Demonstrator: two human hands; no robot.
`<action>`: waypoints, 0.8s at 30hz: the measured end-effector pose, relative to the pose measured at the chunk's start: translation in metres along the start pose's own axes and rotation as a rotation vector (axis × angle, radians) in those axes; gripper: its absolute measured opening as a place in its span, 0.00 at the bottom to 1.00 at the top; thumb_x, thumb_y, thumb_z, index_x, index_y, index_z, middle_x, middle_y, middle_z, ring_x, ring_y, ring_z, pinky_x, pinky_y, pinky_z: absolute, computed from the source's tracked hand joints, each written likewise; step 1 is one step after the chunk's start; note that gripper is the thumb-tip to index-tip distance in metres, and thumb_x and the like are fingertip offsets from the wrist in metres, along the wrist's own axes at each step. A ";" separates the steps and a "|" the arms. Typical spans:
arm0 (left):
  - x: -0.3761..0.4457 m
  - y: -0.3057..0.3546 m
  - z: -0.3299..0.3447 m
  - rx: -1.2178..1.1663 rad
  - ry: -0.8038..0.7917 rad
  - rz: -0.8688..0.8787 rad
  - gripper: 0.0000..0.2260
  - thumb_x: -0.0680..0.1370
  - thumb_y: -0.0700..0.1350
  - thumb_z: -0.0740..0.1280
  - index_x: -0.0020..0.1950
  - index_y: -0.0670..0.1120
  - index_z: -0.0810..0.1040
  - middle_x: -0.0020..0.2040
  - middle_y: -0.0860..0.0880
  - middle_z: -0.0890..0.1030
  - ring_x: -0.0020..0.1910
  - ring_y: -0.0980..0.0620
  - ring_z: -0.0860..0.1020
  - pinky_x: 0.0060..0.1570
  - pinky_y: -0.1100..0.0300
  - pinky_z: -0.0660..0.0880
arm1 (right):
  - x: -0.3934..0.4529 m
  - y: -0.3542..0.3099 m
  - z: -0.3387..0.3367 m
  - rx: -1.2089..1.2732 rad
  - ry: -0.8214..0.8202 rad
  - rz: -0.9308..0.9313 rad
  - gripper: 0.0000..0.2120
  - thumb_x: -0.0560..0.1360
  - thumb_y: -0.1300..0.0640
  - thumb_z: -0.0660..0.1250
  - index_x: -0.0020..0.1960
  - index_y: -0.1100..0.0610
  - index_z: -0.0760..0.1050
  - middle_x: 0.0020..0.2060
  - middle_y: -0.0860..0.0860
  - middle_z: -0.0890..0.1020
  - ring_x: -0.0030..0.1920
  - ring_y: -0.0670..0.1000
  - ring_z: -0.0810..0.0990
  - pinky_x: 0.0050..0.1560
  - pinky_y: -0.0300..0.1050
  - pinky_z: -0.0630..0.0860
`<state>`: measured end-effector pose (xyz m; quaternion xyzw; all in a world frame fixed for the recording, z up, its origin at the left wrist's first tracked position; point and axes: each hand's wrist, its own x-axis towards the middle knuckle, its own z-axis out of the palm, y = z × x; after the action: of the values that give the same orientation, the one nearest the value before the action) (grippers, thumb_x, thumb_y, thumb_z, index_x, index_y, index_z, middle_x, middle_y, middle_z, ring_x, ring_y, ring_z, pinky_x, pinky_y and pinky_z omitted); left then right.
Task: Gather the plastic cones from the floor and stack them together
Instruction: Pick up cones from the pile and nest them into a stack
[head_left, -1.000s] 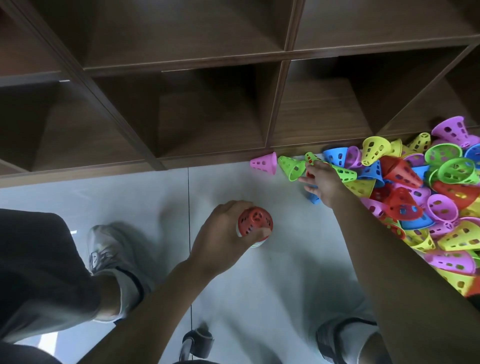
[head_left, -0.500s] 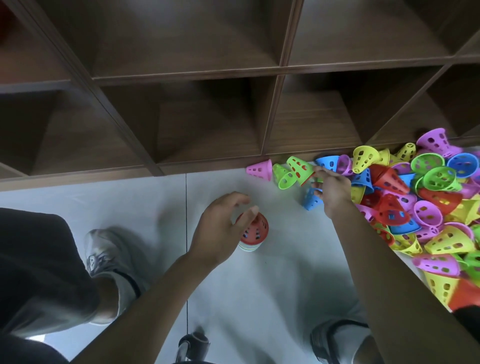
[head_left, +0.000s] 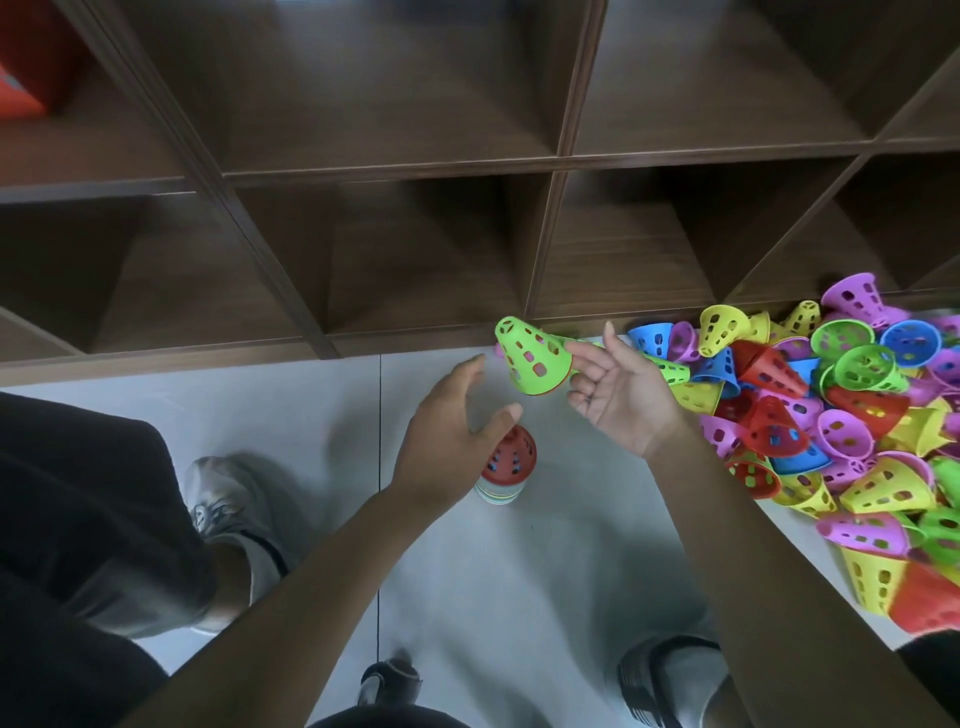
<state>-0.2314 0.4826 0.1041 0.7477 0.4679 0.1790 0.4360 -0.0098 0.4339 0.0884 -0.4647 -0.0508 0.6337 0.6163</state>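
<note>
A short stack of cones (head_left: 508, 467) with a red one on top stands upright on the pale floor. My left hand (head_left: 447, 431) hovers just above and left of it, fingers spread, holding nothing. My right hand (head_left: 623, 400) is turned palm up and pinches the rim of a green perforated cone (head_left: 527, 358) with its fingertips. That cone hangs in the air above and behind the stack, narrow end pointing up-left. A big loose pile of cones (head_left: 831, 405) in purple, yellow, red, blue and green covers the floor at the right.
A dark wooden cubby shelf (head_left: 467, 234) runs along the back, its base meeting the floor behind the cones. My left shoe (head_left: 223, 514) and right shoe (head_left: 670, 675) stand on the tiles. An orange-red object (head_left: 21, 78) sits in the top-left cubby.
My right hand picked a green cone out of the pile and carried it left and up. My left hand let go of the red-topped stack and lifted, fingers spreading.
</note>
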 end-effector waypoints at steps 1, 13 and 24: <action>-0.001 0.000 0.000 -0.019 0.010 0.006 0.30 0.77 0.58 0.71 0.77 0.56 0.66 0.72 0.57 0.74 0.68 0.55 0.73 0.66 0.50 0.74 | 0.000 0.001 0.005 0.001 -0.043 0.010 0.22 0.77 0.42 0.63 0.45 0.58 0.86 0.39 0.51 0.84 0.34 0.47 0.68 0.37 0.39 0.70; -0.006 0.014 -0.006 -0.257 0.162 -0.017 0.19 0.71 0.51 0.79 0.58 0.57 0.77 0.53 0.59 0.83 0.52 0.65 0.79 0.49 0.64 0.80 | -0.008 -0.006 0.015 -0.260 -0.305 0.168 0.22 0.80 0.44 0.60 0.50 0.61 0.83 0.43 0.54 0.85 0.40 0.50 0.78 0.49 0.46 0.74; -0.013 -0.005 -0.001 0.114 -0.042 0.128 0.24 0.66 0.62 0.74 0.60 0.58 0.76 0.53 0.58 0.80 0.55 0.55 0.77 0.54 0.54 0.77 | -0.004 -0.025 -0.076 -0.590 0.316 -0.009 0.13 0.80 0.48 0.66 0.59 0.53 0.80 0.57 0.49 0.84 0.53 0.54 0.81 0.54 0.48 0.76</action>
<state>-0.2407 0.4731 0.1026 0.8033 0.4191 0.1638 0.3902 0.0577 0.3980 0.0636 -0.7156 -0.1381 0.5089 0.4582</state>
